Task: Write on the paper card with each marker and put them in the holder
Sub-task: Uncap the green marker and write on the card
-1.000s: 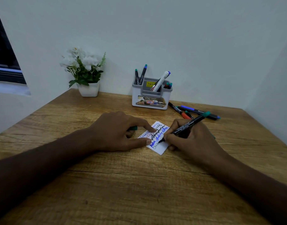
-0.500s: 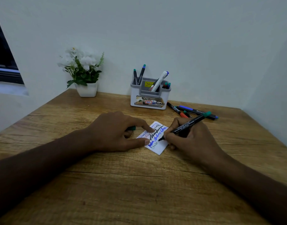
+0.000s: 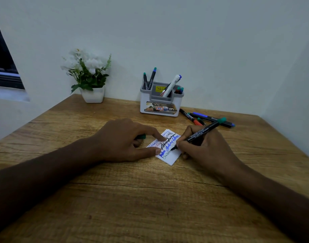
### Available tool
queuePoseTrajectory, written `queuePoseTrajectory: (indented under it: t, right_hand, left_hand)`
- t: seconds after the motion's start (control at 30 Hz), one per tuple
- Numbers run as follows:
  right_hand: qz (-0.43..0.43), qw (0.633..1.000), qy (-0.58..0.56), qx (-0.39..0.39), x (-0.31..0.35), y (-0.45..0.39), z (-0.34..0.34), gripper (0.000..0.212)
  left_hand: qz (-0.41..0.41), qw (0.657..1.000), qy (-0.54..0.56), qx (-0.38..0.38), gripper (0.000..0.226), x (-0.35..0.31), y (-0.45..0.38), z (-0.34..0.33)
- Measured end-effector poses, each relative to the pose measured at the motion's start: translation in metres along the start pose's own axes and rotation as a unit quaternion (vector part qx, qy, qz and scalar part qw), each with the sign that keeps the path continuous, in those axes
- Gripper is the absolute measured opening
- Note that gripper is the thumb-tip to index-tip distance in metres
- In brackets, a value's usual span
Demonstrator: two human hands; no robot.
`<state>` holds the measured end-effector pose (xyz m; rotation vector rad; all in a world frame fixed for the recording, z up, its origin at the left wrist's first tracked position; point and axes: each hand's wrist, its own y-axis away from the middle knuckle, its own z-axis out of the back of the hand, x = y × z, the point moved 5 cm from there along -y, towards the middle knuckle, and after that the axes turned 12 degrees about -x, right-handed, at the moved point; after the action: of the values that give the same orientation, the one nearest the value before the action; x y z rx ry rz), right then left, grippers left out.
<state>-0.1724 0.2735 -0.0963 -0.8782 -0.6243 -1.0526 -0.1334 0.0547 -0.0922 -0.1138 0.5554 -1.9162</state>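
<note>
The scene is dim and flat, with a cool grey cast on the wall (image 3: 202,41). Soft, weak shadows fall on the wooden table (image 3: 150,199), darkest toward the lower corners of the frame. Wide-angle distortion bends the table edges. Focus is fairly sharp centrally; no glare.

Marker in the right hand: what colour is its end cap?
Green, on the black-barrelled marker in the right hand; head view.

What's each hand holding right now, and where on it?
Right hand grips the green-ended marker low on its barrel near the tip. Left hand curls over a green cap, fingertips pressing the paper card.
</note>
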Motion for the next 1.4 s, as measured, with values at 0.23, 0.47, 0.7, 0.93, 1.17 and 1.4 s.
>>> queuePoseTrajectory:
  t: [0.23,0.47,0.7,0.93,1.17,1.4]
  right_hand:
    - [-0.013,1.0,-0.005,0.0,0.0,-0.001,0.002,0.008]
    - [-0.025,1.0,-0.015,-0.011,0.001,0.0,0.002,0.006]
    - [-0.04,0.999,-0.017,-0.018,-0.002,-0.001,0.002,0.005]
    - [-0.037,0.999,-0.004,-0.021,-0.003,-0.002,0.002,0.005]
    - [-0.025,0.988,-0.136,-0.065,0.0,-0.008,0.014,0.004]
    - [-0.073,0.975,-0.208,-0.012,-0.001,-0.002,0.001,0.005]
  left_hand:
    - [0.002,1.0,0.003,-0.003,0.057,0.0,-0.001,0.0]
    - [-0.005,1.0,-0.004,-0.008,0.054,-0.002,0.0,0.001]
    - [-0.002,1.0,0.005,-0.007,0.059,-0.003,0.0,0.002]
    - [-0.002,1.0,0.0,-0.004,0.055,0.0,0.0,0.001]
    - [0.002,1.0,0.003,-0.002,0.055,0.001,0.0,0.001]
    - [0.014,0.998,-0.023,-0.05,0.066,-0.006,0.001,0.009]
